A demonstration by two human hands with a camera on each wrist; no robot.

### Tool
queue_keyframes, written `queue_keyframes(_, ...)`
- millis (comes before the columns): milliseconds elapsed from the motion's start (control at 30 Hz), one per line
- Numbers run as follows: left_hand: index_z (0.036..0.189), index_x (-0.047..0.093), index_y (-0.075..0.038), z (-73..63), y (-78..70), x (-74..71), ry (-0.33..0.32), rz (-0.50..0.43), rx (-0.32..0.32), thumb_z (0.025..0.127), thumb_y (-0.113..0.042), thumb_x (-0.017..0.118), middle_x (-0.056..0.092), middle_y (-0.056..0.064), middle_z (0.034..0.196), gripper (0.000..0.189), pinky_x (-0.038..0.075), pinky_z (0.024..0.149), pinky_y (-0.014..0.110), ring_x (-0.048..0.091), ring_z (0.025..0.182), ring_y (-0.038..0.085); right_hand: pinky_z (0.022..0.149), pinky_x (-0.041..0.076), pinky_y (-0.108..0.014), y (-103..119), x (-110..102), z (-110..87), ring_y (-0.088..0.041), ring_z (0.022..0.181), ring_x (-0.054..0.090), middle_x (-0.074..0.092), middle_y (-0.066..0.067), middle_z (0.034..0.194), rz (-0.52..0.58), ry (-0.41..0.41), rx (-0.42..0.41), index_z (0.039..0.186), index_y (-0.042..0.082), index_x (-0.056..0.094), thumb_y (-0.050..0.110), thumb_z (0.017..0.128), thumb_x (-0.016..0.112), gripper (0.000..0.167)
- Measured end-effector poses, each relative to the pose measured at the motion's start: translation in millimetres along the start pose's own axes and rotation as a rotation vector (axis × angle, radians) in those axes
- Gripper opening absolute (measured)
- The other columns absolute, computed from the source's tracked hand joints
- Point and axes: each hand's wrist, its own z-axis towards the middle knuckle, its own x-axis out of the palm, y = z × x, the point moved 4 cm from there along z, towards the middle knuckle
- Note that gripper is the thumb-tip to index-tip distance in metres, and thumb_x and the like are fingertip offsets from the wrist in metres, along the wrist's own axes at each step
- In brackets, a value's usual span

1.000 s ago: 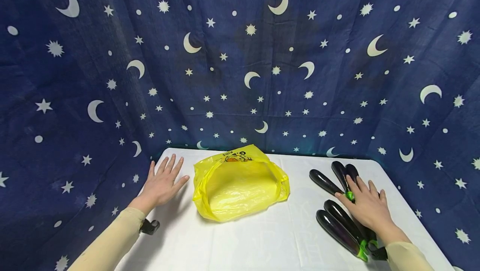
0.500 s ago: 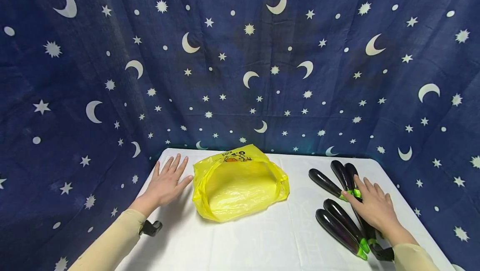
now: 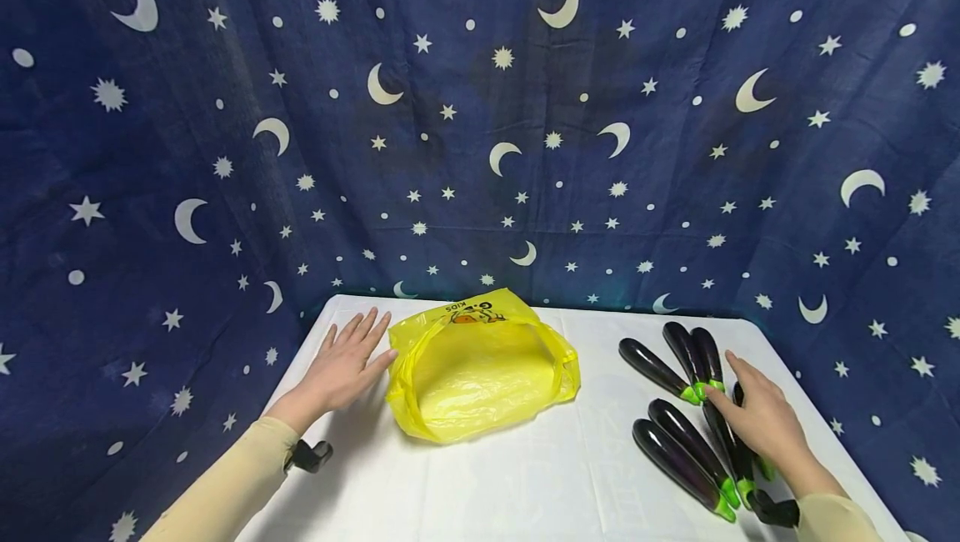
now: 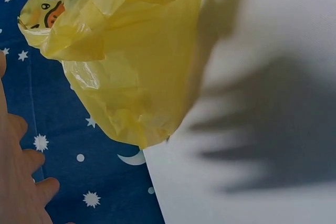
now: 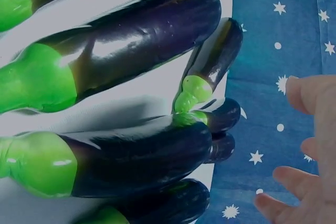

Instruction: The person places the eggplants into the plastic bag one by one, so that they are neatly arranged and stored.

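Observation:
A yellow plastic bag [image 3: 483, 379] with a printed cartoon lies on the white table, its mouth open toward me. My left hand [image 3: 341, 367], fingers spread and nearly straight, hovers just left of the bag, its shadow falling on the tabletop in the left wrist view. To the right, several glossy dark eggplants [image 3: 675, 459] with green caps lie in two clusters; the far cluster includes a slim eggplant [image 3: 651, 364]. Over the nearer cluster hangs my right hand [image 3: 768, 417], partly covering eggplants and holding nothing. In the right wrist view, its fingertips are apart from the eggplant [image 5: 142, 163] below.
The white table [image 3: 525, 484] has its far edge and sides close to a dark blue curtain [image 3: 480, 150] patterned with moons and stars. A black wrist camera [image 3: 309, 456] is strapped at the left wrist, and another [image 3: 772, 511] at the right wrist.
My left hand has shifted right, closer to the bag. My right hand has drawn right and slightly back, uncovering more of the far eggplants. The bag and eggplants stay put.

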Motion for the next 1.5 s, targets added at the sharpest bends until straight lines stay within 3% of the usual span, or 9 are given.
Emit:
queue_keyframes(333, 0.164, 0.026, -0.014, 4.9, -10.6, -0.1, -0.003, -0.064, 0.042, 0.106, -0.056, 0.038, 0.024, 0.015, 0.167, 0.072, 0.027, 0.115, 0.062, 0.031, 0.147, 0.043, 0.095, 0.031, -0.076, -2, -11, -1.5, -0.063, 0.129, 0.036, 0.038, -0.040, 0.146, 0.029, -0.032, 0.041, 0.157, -0.003, 0.031, 0.040, 0.104, 0.055, 0.072)
queue_keyframes(567, 0.164, 0.027, -0.018, 8.3, -13.3, 3.1, -0.008, -0.096, 0.043, 0.105, -0.060, 0.037, 0.027, 0.012, 0.166, 0.073, 0.031, 0.114, 0.059, 0.034, 0.147, 0.039, 0.096, 0.032, -0.074, -17, -14, -3.5, -0.063, 0.127, 0.038, 0.040, -0.042, 0.143, 0.046, -0.039, 0.068, 0.151, -0.007, 0.039, 0.038, 0.104, 0.054, 0.067)
queue_keyframes(933, 0.164, 0.027, -0.021, 15.4, -18.6, 2.8, 0.024, -0.163, 0.015, 0.103, -0.064, 0.039, 0.030, 0.010, 0.166, 0.076, 0.031, 0.113, 0.061, 0.035, 0.146, 0.039, 0.094, 0.035, -0.075, -51, -15, -7.7, -0.070, 0.124, 0.033, 0.027, -0.051, 0.143, 0.072, 0.141, 0.239, 0.152, -0.017, 0.020, 0.045, 0.104, 0.050, 0.084)
queue_keyframes(1267, 0.164, 0.027, -0.021, 23.2, -25.7, 6.3, 0.048, -0.171, 0.058, 0.102, -0.056, 0.052, 0.032, 0.009, 0.165, 0.075, 0.033, 0.113, 0.060, 0.036, 0.146, 0.036, 0.094, 0.040, -0.072, -68, -11, -14.1, -0.069, 0.121, 0.040, 0.030, -0.053, 0.138, 0.069, 0.194, 0.237, 0.148, -0.023, 0.016, 0.040, 0.102, 0.054, 0.086)
queue_keyframes(1500, 0.165, 0.024, -0.025, 27.0, -29.9, 8.7, 0.068, -0.200, 0.050, 0.101, -0.055, 0.055, 0.030, 0.005, 0.166, 0.078, 0.033, 0.113, 0.059, 0.035, 0.148, 0.034, 0.095, 0.039, -0.073, -74, -5, -12.5, -0.069, 0.120, 0.041, 0.034, -0.053, 0.135, 0.064, 0.255, 0.237, 0.145, -0.026, 0.016, 0.041, 0.101, 0.057, 0.090)
